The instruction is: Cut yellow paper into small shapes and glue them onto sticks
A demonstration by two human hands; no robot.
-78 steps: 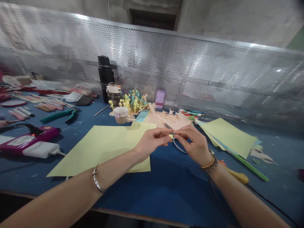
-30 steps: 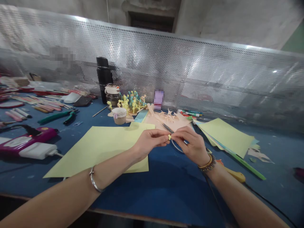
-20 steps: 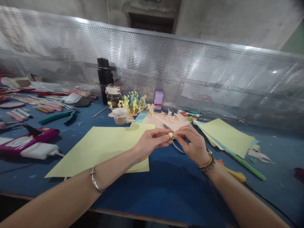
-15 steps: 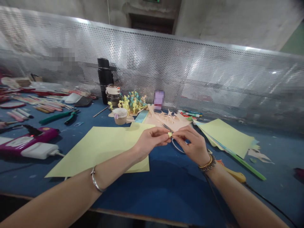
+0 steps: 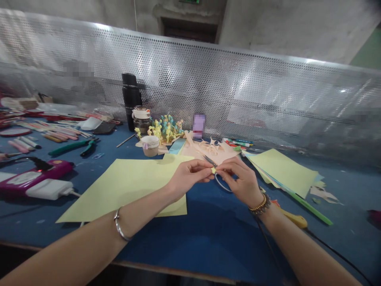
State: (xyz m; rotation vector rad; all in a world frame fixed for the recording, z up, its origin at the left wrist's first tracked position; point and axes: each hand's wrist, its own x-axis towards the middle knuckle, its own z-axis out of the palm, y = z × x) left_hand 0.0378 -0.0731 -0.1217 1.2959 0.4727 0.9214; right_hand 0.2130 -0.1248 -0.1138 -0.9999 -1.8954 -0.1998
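A small pale yellow piece [image 5: 213, 170], seemingly foam sheet or paper, is pinched between both hands. My left hand [image 5: 190, 174] is closed on its left side with thumb and fingertips. From the right, my right hand [image 5: 241, 178] grips the same piece with thumb and forefinger. Scissors [image 5: 222, 183] show just behind the fingers, blades pointing up-left and one handle loop partly covered by the right hand; whether a finger touches them I cannot tell. Under my left wrist lies a large yellow sheet [image 5: 125, 186].
Yellow sheets [image 5: 285, 167] and a green cutter-like stick [image 5: 309, 208] lie right, near a yellow-handled corded tool [image 5: 293, 218]. Behind are peach scraps [image 5: 214, 151], a white cup [image 5: 150, 145], small yellow figures [image 5: 160, 131] and a black flask [image 5: 131, 99]. Pliers [image 5: 71, 147] and a purple power strip [image 5: 44, 172] are left.
The small yellow piece has turned slightly between the fingertips. Both hands keep almost the same place and grip.
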